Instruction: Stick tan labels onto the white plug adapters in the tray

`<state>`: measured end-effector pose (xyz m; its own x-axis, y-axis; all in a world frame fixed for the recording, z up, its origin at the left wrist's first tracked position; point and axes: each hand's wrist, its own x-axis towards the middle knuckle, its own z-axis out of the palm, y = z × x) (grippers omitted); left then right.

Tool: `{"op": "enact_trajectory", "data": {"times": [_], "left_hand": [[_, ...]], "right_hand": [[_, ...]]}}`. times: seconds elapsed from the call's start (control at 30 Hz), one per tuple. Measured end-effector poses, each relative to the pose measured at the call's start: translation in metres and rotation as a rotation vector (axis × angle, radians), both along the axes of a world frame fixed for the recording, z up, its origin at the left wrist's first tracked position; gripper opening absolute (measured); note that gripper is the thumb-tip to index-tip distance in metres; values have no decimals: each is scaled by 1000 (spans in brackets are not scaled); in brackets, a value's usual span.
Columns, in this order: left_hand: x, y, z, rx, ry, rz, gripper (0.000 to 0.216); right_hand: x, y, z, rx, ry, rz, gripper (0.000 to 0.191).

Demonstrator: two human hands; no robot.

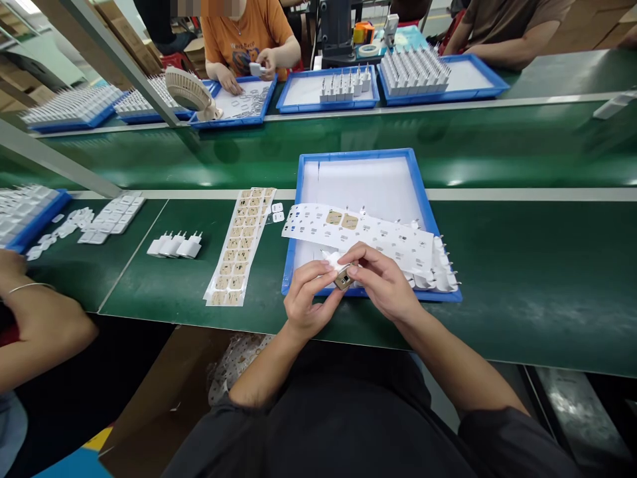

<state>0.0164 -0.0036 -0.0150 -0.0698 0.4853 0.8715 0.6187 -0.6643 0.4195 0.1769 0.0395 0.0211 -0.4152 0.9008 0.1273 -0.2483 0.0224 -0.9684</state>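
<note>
My left hand (309,295) and my right hand (381,279) meet at the near edge of a blue tray (358,157). Together they pinch a small white charger plug (336,264) with a tan sticker on its face. A mostly peeled white sticker sheet (358,232) lies across the tray, two tan stickers left on it. Several white plugs (438,269) lie in the tray's near right corner. A full sheet of tan stickers (239,245) lies left of the tray. Three white plugs (175,245) stand further left.
A green conveyor belt (497,146) runs behind the tray. A co-worker's arm with a bracelet (30,312) rests at the left, near another blue tray (30,222) and loose white parts. Across the belt, two people sit behind blue trays (328,89) of plugs and a small fan (186,89).
</note>
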Motion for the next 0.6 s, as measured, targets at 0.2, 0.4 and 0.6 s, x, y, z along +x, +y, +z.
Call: {"op": "enact_trajectory", "data": {"times": [0.2, 0.4, 0.6], "left_hand": [[-1, 1, -3, -38, -90, -32, 43], [0, 0, -8, -185, -303, -106, 39], [1, 0, -5, -93, -155, -53, 39]], "right_hand": [[4, 2, -1, -15, 51, 72, 23], [6, 4, 2, 41, 22, 125, 33], [-3, -3, 3, 97, -45, 42, 32]]}}
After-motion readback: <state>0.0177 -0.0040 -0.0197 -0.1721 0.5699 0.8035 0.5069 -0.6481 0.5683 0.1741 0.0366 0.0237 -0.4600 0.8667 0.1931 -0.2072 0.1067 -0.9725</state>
